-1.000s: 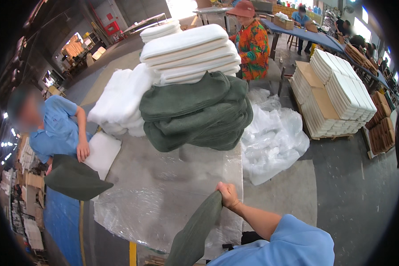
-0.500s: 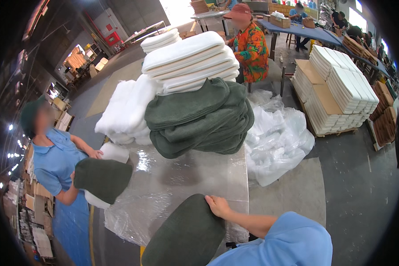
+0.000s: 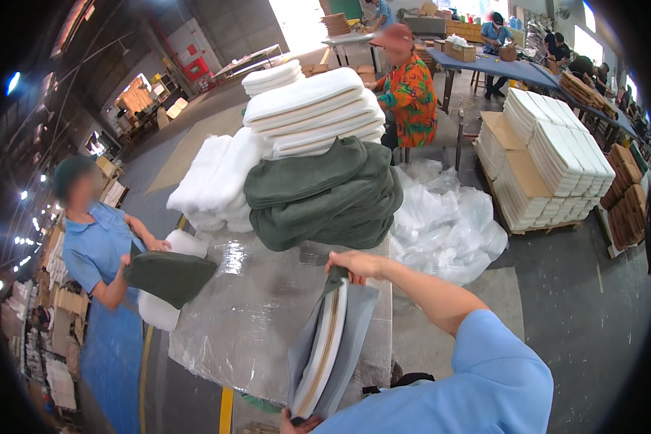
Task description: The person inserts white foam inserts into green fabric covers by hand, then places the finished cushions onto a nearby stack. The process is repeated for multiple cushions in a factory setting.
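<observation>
I hold a dark green cushion cover [image 3: 301, 340] on edge, its long side gaping toward me. Its grey-blue inner face [image 3: 356, 340] shows, and inside lies a white cushion pad [image 3: 324, 354] with a tan middle layer. My right hand [image 3: 358, 266] is closed on the cover's far end. At the lower edge of the picture, my left hand [image 3: 296, 423] grips the near end, only partly in view. Beyond them, a heap of dark green covers [image 3: 322, 195] lies on the plastic-covered table [image 3: 246, 318].
White pads are stacked behind the heap [image 3: 315, 108] and to its left [image 3: 213, 177]. A co-worker [image 3: 98, 267] at left holds another green cover [image 3: 170, 276] by a white pad. Clear plastic bags [image 3: 448, 224] bulge at the table's right. A loaded pallet [image 3: 550, 166] stands farther right.
The green cover has turned from lying flat toward me to standing on edge, so its opening and the pad show. My left hand has come into view at the lower edge.
</observation>
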### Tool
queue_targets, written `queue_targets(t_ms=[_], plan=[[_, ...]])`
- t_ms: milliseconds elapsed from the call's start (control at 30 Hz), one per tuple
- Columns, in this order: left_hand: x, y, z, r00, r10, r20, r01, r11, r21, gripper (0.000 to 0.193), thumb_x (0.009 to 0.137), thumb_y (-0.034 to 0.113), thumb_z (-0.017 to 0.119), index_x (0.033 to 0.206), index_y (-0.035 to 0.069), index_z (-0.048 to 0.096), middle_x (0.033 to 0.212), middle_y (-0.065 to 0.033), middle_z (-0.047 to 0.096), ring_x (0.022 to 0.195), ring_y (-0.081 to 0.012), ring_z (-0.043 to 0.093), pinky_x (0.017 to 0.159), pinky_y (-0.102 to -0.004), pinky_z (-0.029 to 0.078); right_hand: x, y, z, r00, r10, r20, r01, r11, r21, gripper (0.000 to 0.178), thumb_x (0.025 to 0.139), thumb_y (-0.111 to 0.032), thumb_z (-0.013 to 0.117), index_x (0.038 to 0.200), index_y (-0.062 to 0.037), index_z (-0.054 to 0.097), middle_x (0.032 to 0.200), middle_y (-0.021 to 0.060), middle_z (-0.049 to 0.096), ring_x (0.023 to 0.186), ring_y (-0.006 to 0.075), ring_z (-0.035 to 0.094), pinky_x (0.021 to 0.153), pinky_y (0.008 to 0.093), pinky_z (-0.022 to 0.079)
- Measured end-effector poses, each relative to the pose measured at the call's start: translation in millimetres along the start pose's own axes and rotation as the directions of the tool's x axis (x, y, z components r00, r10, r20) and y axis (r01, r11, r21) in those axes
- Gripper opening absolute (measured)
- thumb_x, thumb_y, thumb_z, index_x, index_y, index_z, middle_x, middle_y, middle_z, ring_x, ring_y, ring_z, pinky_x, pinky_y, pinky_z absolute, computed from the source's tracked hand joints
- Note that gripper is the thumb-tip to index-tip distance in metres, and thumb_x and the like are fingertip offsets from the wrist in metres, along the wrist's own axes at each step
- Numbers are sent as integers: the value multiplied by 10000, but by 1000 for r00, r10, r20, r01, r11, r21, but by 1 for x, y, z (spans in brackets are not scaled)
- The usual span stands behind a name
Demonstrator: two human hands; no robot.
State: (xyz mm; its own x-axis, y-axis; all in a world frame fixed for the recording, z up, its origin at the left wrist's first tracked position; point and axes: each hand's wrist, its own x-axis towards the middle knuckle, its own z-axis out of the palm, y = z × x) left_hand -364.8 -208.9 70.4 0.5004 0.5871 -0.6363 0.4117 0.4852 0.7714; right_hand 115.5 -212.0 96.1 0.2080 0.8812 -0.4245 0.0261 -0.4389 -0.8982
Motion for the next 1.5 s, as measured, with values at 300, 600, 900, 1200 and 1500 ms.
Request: queue_targets(t_ms=[300,600,900,1200,1500], plan=[[6,-25,40,981,-23,195,77,957,-278,846,1068,167,636,1641,55,25,1360,-350,621,1198,-369,699,1026,-457,577,37,17,-17,977,-43,-207,73,988,136,746,1102,-710,211,1316,-181,693,930,16,501,833,137,431,830,308,428],[25,-20,21,999,31,45,-49,869,492,857,973,328,757,1587,-62,305,1210,-342,695,1060,-376,738,896,-450,597,30,28,-14,962,-216,-166,193,970,-147,667,1020,-557,638,1575,-204,528,1245,58,541,1247,206,516,1107,357,412],[26,11,53,926,367,84,-299,579,759,1072,822,583,849,1569,-51,411,1531,-298,482,1407,-445,512,1140,-489,454,56,5,-7,836,-541,-88,460,779,-426,298,975,-179,708,1259,-106,764,1390,45,660,1137,212,664,1007,353,529],[41,-11,70,924,371,93,-382,911,159,975,857,261,915,1596,-51,360,1508,-253,517,1396,-307,531,1138,-398,447,77,3,6,802,-560,-209,476,810,-344,182,988,-139,691,1118,-57,789,1178,67,750,1058,245,710,954,357,544],[49,-23,74,932,360,-37,-358,932,54,774,867,139,889,1503,-36,483,1326,-189,661,1225,-247,634,1033,-358,505,93,19,36,742,-578,-341,497,814,-300,138,979,-101,673,1029,3,749,1067,87,738,968,222,692,885,342,535]])
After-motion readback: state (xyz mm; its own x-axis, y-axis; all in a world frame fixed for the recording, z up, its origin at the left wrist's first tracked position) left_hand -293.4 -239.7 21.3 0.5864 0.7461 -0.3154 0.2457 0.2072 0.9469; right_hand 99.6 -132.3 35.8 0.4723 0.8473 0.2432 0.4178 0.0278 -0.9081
